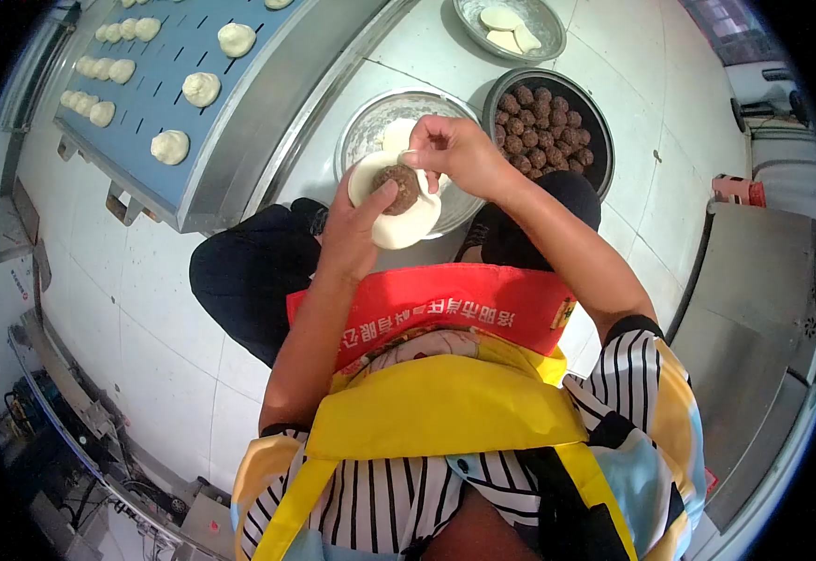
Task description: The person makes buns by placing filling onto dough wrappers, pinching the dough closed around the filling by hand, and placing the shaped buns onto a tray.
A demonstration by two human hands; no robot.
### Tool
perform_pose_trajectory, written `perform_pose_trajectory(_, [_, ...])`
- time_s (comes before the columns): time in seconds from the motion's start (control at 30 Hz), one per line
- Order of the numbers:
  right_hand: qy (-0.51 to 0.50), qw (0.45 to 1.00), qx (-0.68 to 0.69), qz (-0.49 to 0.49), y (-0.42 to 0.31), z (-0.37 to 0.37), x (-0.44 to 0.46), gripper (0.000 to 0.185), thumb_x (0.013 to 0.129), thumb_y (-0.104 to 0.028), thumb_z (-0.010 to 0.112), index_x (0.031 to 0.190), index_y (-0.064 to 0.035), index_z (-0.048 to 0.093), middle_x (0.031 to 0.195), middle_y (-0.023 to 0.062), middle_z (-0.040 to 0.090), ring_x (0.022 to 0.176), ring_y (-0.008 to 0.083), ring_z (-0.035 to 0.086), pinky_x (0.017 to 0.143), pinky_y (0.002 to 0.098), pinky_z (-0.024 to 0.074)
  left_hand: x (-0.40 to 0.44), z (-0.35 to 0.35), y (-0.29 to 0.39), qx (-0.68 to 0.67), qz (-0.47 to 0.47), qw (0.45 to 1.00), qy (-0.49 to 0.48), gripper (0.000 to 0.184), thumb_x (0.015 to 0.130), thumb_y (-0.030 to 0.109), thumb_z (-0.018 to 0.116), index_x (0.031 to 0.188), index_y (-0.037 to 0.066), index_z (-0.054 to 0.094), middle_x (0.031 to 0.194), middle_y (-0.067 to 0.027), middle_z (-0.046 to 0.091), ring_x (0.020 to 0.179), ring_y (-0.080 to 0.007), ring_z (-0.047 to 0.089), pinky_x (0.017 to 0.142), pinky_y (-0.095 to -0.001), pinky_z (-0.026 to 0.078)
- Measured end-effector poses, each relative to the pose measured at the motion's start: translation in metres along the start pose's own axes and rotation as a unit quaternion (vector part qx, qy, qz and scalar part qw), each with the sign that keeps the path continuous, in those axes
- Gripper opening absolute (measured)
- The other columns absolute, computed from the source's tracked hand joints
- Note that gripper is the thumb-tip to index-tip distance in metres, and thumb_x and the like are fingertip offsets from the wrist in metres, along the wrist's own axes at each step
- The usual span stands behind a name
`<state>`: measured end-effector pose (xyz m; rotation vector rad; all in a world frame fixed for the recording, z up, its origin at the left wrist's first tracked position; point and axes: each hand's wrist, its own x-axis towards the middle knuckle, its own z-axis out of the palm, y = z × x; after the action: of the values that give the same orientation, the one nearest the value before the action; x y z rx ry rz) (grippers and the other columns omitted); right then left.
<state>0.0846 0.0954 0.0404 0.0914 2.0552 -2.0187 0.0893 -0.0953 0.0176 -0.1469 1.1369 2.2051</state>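
My left hand (352, 229) holds a round white dough wrapper (403, 230) from below, its thumb pressed on a brown filling ball (398, 185) in the middle. At the wrapper's upper right edge, my right hand (459, 154) pinches the dough between thumb and fingers. Both hands are over a floury metal bowl (356, 126), where another pale dough piece (397, 134) shows behind the wrapper. Right of the bowl stands a dark round pan (604, 140) full of brown filling balls (543, 126).
A metal bowl (557, 47) with several flat dough pieces (503, 21) stands at the top. On the left, a blue perforated conveyor belt (151, 98) in a metal frame carries several shaped buns (201, 89). A steel cabinet (749, 318) stands at the right.
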Motion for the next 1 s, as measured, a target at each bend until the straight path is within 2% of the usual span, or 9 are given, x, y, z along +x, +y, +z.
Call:
perform_pose_trajectory(0.07, [0.017, 1.0, -0.003, 0.012, -0.003, 0.001, 0.001, 0.01, 0.084, -0.005, 0.068, 0.083, 0.0008, 0.06, 0.07, 0.0049, 0.058, 0.056, 0.0125, 0.058, 0.048, 0.0254, 0.0484, 0.002, 0.001, -0.003, 0.02, 0.045, 0.999, 0.017, 0.045, 0.085, 0.011, 0.066, 0.124, 0.002, 0.048, 0.112, -0.0099, 0.059, 0.1, -0.0167, 0.059, 0.087, -0.0301, 0.049])
perform_pose_trajectory(0.13, [0.013, 0.998, 0.017, 0.053, -0.004, 0.0, 0.005, 0.01, 0.083, -0.005, 0.068, 0.084, 0.001, 0.06, 0.072, 0.0058, 0.059, 0.056, 0.0128, 0.059, 0.048, 0.0255, 0.0489, 0.002, 0.002, -0.002, 0.045, 0.044, 0.998, 0.027, 0.045, 0.085, 0.012, 0.066, 0.125, 0.001, 0.048, 0.111, -0.0095, 0.058, 0.1, -0.0162, 0.059, 0.087, -0.0297, 0.048])
perform_pose_trajectory(0.33, [-0.05, 0.995, 0.088, 0.02, -0.005, -0.006, 0.004, 0.01, 0.083, -0.005, 0.067, 0.087, 0.0022, 0.061, 0.077, 0.0073, 0.061, 0.056, 0.0129, 0.059, 0.048, 0.0254, 0.0503, 0.0, 0.003, 0.014, 0.071, -0.001, 0.998, 0.001, 0.046, 0.085, 0.012, 0.066, 0.125, 0.001, 0.047, 0.111, -0.0091, 0.058, 0.1, -0.0158, 0.058, 0.087, -0.0286, 0.048])
perform_pose_trajectory(0.53, [0.01, 0.999, -0.021, 0.025, -0.009, -0.002, 0.002, 0.006, 0.084, -0.003, 0.065, 0.085, 0.001, 0.061, 0.08, 0.0044, 0.058, 0.057, 0.0121, 0.058, 0.051, 0.0235, 0.0507, 0.005, 0.007, 0.009, 0.122, 0.036, 0.991, 0.036, 0.042, 0.085, 0.012, 0.065, 0.123, 0.0, 0.05, 0.109, -0.0092, 0.059, 0.099, -0.0157, 0.058, 0.087, -0.0285, 0.048])
perform_pose_trajectory(0.63, [-0.056, 0.996, -0.04, 0.059, -0.007, -0.005, 0.006, 0.006, 0.084, -0.002, 0.065, 0.087, 0.0014, 0.061, 0.082, 0.0045, 0.056, 0.061, 0.0119, 0.059, 0.05, 0.0233, 0.0512, 0.005, 0.004, 0.008, 0.133, 0.031, 0.99, 0.029, 0.042, 0.086, 0.012, 0.065, 0.123, 0.0, 0.05, 0.109, -0.0093, 0.06, 0.099, -0.0153, 0.058, 0.087, -0.0282, 0.047])
perform_pose_trajectory(0.73, [-0.072, 0.994, -0.06, -0.063, -0.006, -0.005, 0.003, 0.006, 0.084, -0.001, 0.064, 0.088, 0.0019, 0.061, 0.083, 0.0049, 0.054, 0.066, 0.0112, 0.059, 0.051, 0.0232, 0.0518, 0.003, 0.003, 0.013, 0.147, -0.002, 0.989, 0.01, 0.044, 0.085, 0.014, 0.065, 0.124, -0.001, 0.051, 0.11, -0.0097, 0.06, 0.1, -0.0151, 0.058, 0.087, -0.028, 0.046])
perform_pose_trajectory(0.8, [-0.081, 0.992, -0.073, -0.058, -0.005, -0.007, 0.003, 0.006, 0.084, -0.001, 0.064, 0.088, 0.0022, 0.061, 0.084, 0.005, 0.053, 0.068, 0.0114, 0.059, 0.05, 0.0236, 0.0518, 0.003, 0.006, 0.024, 0.169, -0.048, 0.985, 0.002, 0.046, 0.085, 0.015, 0.066, 0.125, -0.002, 0.05, 0.111, -0.0101, 0.06, 0.101, -0.0152, 0.057, 0.087, -0.028, 0.046])
perform_pose_trajectory(0.93, [-0.03, 0.989, -0.124, -0.077, -0.003, -0.002, 0.001, 0.006, 0.083, 0.001, 0.065, 0.087, 0.0026, 0.061, 0.085, 0.0051, 0.052, 0.067, 0.0123, 0.058, 0.05, 0.0245, 0.0517, 0.013, -0.005, 0.014, 0.207, -0.012, 0.978, 0.019, 0.043, 0.085, 0.016, 0.066, 0.122, -0.002, 0.053, 0.107, -0.01, 0.062, 0.096, -0.0149, 0.059, 0.085, -0.0275, 0.047])
perform_pose_trajectory(1.0, [-0.013, 0.994, -0.111, -0.007, -0.006, -0.001, 0.004, 0.006, 0.082, 0.001, 0.065, 0.086, 0.0032, 0.061, 0.085, 0.0054, 0.052, 0.067, 0.0128, 0.058, 0.049, 0.0247, 0.0516, 0.017, -0.004, 0.009, 0.28, 0.041, 0.956, 0.078, 0.041, 0.084, 0.017, 0.066, 0.119, -0.002, 0.056, 0.104, -0.0093, 0.063, 0.093, -0.0143, 0.06, 0.083, -0.0273, 0.047])
